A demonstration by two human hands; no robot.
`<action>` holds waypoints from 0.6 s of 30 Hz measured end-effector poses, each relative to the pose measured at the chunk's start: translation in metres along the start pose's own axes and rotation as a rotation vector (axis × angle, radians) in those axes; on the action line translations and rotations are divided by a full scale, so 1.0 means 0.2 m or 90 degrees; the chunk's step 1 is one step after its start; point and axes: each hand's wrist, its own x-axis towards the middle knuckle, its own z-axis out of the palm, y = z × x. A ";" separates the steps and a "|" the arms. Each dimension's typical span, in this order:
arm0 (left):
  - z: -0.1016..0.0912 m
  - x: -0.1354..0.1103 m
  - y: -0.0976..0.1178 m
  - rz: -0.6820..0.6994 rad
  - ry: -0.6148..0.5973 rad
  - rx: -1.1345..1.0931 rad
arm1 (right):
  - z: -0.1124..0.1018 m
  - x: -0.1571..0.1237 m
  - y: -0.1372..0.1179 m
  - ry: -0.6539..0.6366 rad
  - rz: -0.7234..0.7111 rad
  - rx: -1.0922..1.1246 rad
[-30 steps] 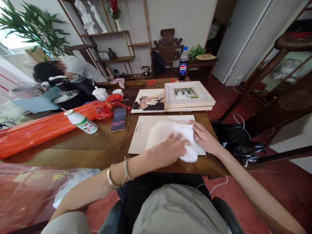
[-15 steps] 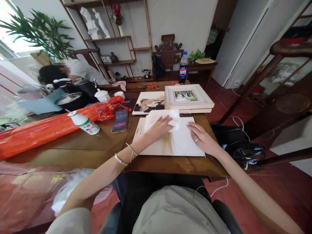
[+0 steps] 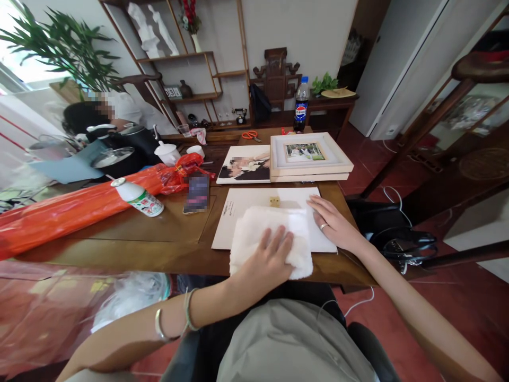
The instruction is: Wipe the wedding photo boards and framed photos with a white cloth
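Observation:
A white cloth [image 3: 254, 233] is spread over the front part of a white rectangular board [image 3: 292, 197] and hangs past its near edge. My left hand [image 3: 274, 253] presses on the cloth with slightly bent fingers, gripping it from above; the thumb is hidden. At the board's right side, my right hand [image 3: 330, 223] rests with its fingers stretched along the surface, holding nothing. A small gold-coloured metal fitting [image 3: 274, 201] shows on the board just beyond the cloth. Small print is visible near the board's left edge.
Behind the board lie a framed photo [image 3: 305, 153] and a photo panel [image 3: 244, 164]. Orange-handled scissors [image 3: 250, 136] and a cola bottle [image 3: 301, 106] are farther back. To the left are a phone [image 3: 197, 192], a white bottle [image 3: 139, 197] and a red wrapped bundle [image 3: 87, 199]. Another person [image 3: 127, 111] is beyond.
My left hand has drawn the white cloth towards me, from the board's far part to its near edge. The metal fitting has come into view. My right hand stays at the right side.

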 end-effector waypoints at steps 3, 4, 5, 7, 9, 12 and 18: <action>0.05 0.00 -0.12 -0.031 -0.020 -0.041 | 0.00 0.00 0.00 0.005 -0.001 0.001; 0.07 0.02 -0.18 -0.047 -0.035 -0.049 | 0.00 0.00 0.01 0.007 -0.004 0.001; 0.10 0.05 -0.26 -0.061 -0.053 -0.053 | 0.00 0.00 0.01 0.007 -0.008 0.001; 0.14 0.12 -0.40 -0.073 -0.087 -0.061 | 0.01 0.00 0.01 0.009 -0.017 0.004; 0.16 0.19 -0.52 -0.072 -0.108 -0.069 | 0.01 -0.01 0.02 0.012 -0.024 0.008; 0.17 0.25 -0.62 -0.068 -0.118 -0.085 | 0.01 -0.01 0.02 0.013 -0.021 0.009; 0.18 0.11 -0.69 -0.088 -0.110 -0.090 | 0.00 -0.01 0.01 0.003 -0.006 0.015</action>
